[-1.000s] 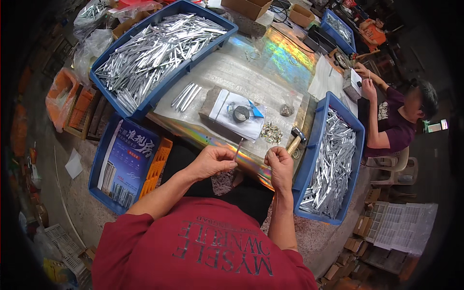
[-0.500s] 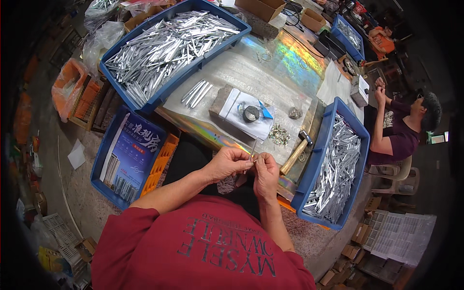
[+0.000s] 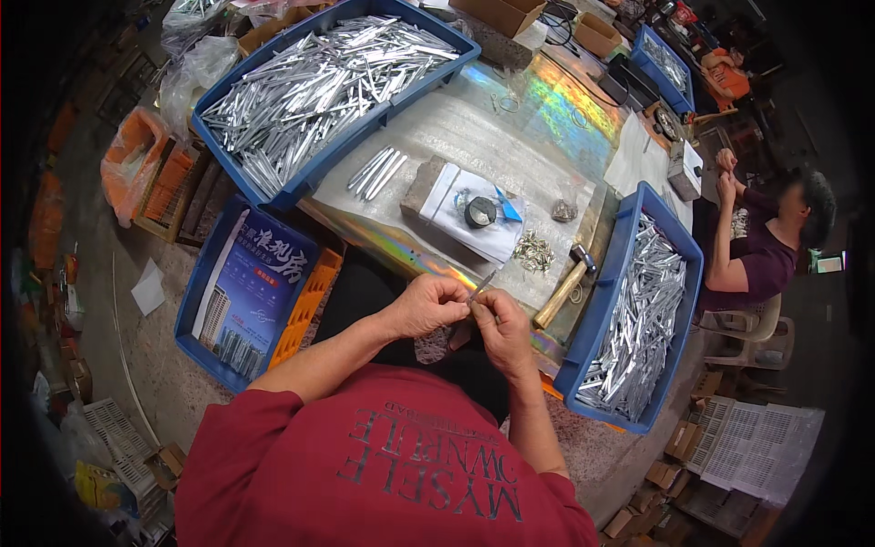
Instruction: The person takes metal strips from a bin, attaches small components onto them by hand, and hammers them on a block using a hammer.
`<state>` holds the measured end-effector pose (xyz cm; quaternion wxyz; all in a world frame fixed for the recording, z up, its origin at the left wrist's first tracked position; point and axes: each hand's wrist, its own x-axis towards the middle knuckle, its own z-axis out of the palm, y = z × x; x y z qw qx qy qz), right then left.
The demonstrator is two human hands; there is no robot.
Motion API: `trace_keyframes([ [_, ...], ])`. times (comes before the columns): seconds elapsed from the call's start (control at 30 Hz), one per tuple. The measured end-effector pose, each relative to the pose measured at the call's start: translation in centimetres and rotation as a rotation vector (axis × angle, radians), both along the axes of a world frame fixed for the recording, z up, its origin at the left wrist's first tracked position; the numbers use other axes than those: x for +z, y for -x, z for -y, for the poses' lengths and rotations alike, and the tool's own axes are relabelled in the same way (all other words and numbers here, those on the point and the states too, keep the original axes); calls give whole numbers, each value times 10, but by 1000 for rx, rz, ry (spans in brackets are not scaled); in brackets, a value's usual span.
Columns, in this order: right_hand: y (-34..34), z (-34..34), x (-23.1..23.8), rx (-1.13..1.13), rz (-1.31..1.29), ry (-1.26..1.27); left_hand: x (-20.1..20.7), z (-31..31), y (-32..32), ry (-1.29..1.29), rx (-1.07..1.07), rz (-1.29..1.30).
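My left hand [image 3: 427, 308] pinches a thin metal strip [image 3: 484, 283] whose end sticks up past the fingertips, over my lap at the table's near edge. My right hand [image 3: 504, 333] is closed in a pinch against the strip's lower end; whatever small thing lies between its fingers is hidden. Just beyond the hands sits a heap of small brass-coloured pieces [image 3: 534, 252]. To its right a wooden-handled hammer [image 3: 562, 289] lies on the table. A stone block topped with white papers [image 3: 445, 211] carries a black round piece [image 3: 479, 212]. Several silver strips [image 3: 377, 173] lie in a row.
A large blue bin [image 3: 383, 116] full of silver strips stands at the far left, another blue bin [image 3: 690, 301] of them at the right. A blue crate [image 3: 189, 339] with a printed sheet sits at lower left. A co-worker [image 3: 761, 237] sits at the right.
The view has shifted slightly. My hands stay together, and the strip now leans further to the right. My right hand's fingers have curled a little lower around its end.
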<state>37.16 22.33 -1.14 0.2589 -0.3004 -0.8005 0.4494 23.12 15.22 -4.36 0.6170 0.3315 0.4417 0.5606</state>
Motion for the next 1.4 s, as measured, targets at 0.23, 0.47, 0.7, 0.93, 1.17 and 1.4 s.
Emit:
trace_keyframes([
  [0.23, -2, -5, 8, 178, 211, -71, 0, 1, 4, -11, -38, -72],
  [0.47, -4, 20, -32, -100, -178, 595, 9, 2, 7, 91, 119, 152],
  [0.7, 8, 33, -22, -111, -302, 730, 11, 1, 3, 101, 290, 368],
  [0.93, 12, 33, -18, -142, -372, 767, 12, 1, -1, 111, 300, 383],
  [1.17, 14, 35, -19, -189, -388, 819, 7, 2, -3, 46, 332, 359],
  [1.4, 21, 38, -11, -221, -524, 969, 12, 4, -13, -155, 394, 67],
])
